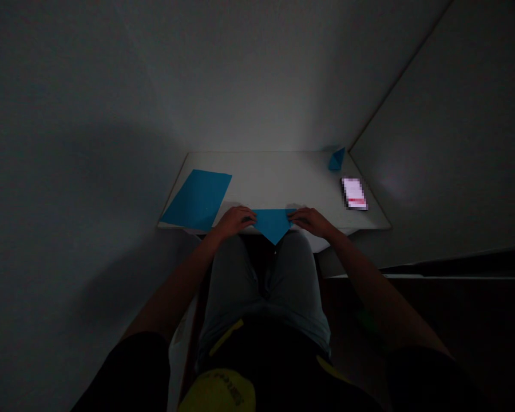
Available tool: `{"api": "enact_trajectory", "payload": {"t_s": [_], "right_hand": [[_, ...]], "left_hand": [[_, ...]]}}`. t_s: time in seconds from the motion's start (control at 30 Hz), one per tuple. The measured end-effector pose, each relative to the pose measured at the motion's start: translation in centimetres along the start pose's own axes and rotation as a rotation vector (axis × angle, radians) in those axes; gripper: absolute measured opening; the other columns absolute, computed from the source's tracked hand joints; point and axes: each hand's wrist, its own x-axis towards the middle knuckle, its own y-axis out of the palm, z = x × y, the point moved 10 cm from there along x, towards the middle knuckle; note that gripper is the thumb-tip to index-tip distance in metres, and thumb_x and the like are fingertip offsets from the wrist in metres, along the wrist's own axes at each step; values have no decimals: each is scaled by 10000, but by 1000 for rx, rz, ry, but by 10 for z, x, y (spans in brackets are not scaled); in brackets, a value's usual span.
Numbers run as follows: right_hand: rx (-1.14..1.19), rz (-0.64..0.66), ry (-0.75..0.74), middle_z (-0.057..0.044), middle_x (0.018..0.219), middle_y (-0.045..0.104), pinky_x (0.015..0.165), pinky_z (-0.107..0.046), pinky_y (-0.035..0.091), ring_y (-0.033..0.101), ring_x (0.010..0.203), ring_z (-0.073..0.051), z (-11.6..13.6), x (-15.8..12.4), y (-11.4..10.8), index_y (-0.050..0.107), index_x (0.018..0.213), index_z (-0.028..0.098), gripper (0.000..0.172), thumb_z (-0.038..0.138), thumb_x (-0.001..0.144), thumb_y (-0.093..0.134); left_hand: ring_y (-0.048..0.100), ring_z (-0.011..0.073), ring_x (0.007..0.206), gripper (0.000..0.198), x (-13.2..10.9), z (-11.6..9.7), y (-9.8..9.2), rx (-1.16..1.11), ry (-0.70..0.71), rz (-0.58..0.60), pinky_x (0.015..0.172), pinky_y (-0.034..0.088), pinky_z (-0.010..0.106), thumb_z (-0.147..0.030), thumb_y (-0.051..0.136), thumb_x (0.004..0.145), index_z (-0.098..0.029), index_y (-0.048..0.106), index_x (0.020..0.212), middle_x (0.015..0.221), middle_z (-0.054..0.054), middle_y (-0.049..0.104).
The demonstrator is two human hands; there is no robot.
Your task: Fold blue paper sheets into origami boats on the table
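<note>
- So the white table [278,180] is a small one, shoved up against the pale wall [257,86] at the back, with another wall on the right, and the whole corner is pretty dim.
- Big blue sheet [199,197] lying flat on the left part of the tabletop, its near right corner right up by the left hand [236,221].
- Far right corner has a little folded blue piece [337,159] standing up, well apart from either hand.
- Nearer than that piece, there's a phone [354,193] with its screen lit (pixelated, so can't read it), beyond the right hand [312,221] and off to its right.
- Person's legs in jeans [266,274] sit right below the table's near edge.
- Now the main bit: a blue paper triangle [274,225] sits between the two hands at that near edge, long straight side away from the person, point aimed back at them and sticking out over the edge.
- Left hand's got its fingers bunched, pinching the triangle's left end.
- Right hand's doing the same on the right end, thumb and fingers together.
</note>
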Motion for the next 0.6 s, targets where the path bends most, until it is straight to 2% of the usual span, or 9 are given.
{"api": "enact_trajectory", "payload": {"t_s": [0.03, 0.1, 0.17, 0.23, 0.3, 0.47, 0.6], "right_hand": [[-8, -4, 14, -48, 1226, 803, 1074, -500, 556, 742, 1166, -265, -3, 3, 0, 818, 1159, 324, 255, 439, 1058, 614], [-45, -36, 63, -90, 1220, 778, 1070, -517, 546, 717, 1165, -293, -11, 7, -1, 809, 1188, 294, 268, 451, 1017, 674], [-95, -71, 131, -136, 1261, 732, 1084, -545, 527, 676, 1205, -341, -23, 11, -4, 785, 1267, 260, 379, 468, 951, 756], [-133, -68, 187, -158, 1310, 684, 1118, -562, 499, 628, 1260, -373, -33, 14, -5, 752, 1336, 246, 498, 484, 903, 808], [-145, -25, 215, -153, 1325, 653, 1149, -554, 476, 596, 1293, -377, -40, 16, -3, 740, 1347, 253, 530, 496, 884, 825], [-104, 61, 232, -118, 1279, 639, 1161, -551, 465, 585, 1274, -353, -45, 21, -2, 743, 1270, 285, 462, 497, 869, 825], [-70, 67, 248, -137, 1306, 632, 1139, -566, 478, 568, 1294, -363, -44, 25, -4, 713, 1343, 259, 563, 477, 840, 843]], "left_hand": [[720, 250, 1152, 129, 3, 4, 0, 13, -32, -8, 1082, 534, 437, -341, 790, 929, -282, 821, 1039, 1184, 51, 793], [684, 281, 1186, 298, 8, 15, -2, 35, -107, -31, 1096, 525, 456, -343, 870, 845, -254, 799, 1120, 1223, 85, 746], [644, 311, 1225, 507, 11, 27, -3, 44, -179, -54, 1106, 521, 479, -355, 930, 761, -226, 759, 1221, 1277, 113, 685], [612, 330, 1248, 614, 13, 37, -3, 47, -234, -53, 1114, 516, 496, -374, 965, 699, -208, 733, 1243, 1289, 122, 640], [591, 335, 1254, 616, 16, 45, -1, 57, -269, -34, 1124, 505, 498, -391, 982, 664, -202, 733, 1195, 1268, 119, 616], [588, 324, 1205, 552, 22, 52, 3, 85, -328, 16, 1088, 506, 461, -393, 996, 611, -197, 734, 1057, 1215, 110, 609], [620, 287, 1101, 477, 22, 53, 4, 95, -359, 34, 984, 523, 409, -392, 966, 626, -205, 714, 985, 1131, 81, 659]]}}
